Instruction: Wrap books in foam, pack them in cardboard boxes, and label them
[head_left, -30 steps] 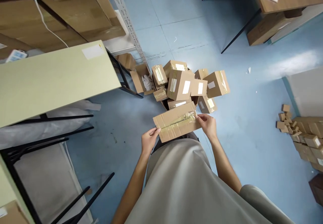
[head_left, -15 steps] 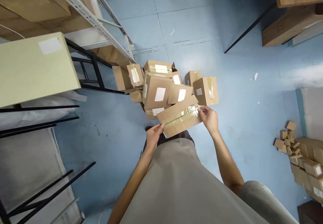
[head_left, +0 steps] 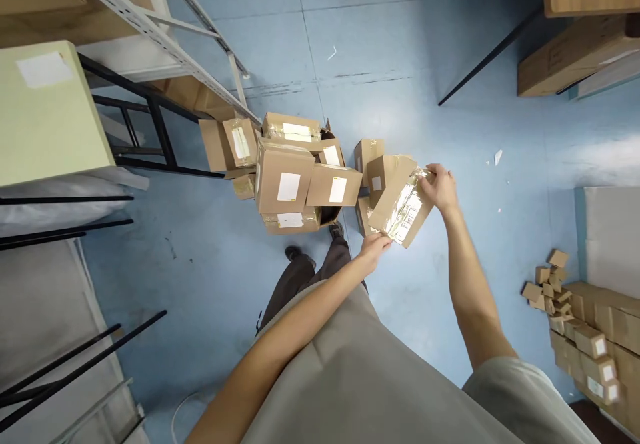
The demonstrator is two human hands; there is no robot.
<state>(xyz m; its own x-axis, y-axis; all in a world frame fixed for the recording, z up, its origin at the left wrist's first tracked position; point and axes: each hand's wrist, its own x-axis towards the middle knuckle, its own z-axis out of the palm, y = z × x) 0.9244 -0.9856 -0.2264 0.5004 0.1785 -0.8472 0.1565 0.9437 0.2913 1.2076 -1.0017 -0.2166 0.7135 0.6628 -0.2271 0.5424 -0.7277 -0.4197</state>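
I hold a long taped cardboard box (head_left: 401, 208) out in front of me over the blue floor, tilted with one end up to the right. My left hand (head_left: 374, 249) grips its lower end and my right hand (head_left: 440, 186) grips its upper end. Clear tape shines along the box's face. The box hangs just right of a pile of taped cardboard boxes (head_left: 295, 172) with white labels on the floor, close to a small box (head_left: 381, 172) at the pile's right side.
A pale green table (head_left: 47, 114) and metal shelving (head_left: 165, 37) with large cartons stand at the left. Black frame legs (head_left: 75, 364) cross the lower left. Small boxes (head_left: 575, 324) are heaped at the right edge. Wooden furniture (head_left: 590, 4) fills the top right.
Both hands have swung the long box to the right and tilted it from nearly level to steep. My view has shifted, so the pile sits further left.
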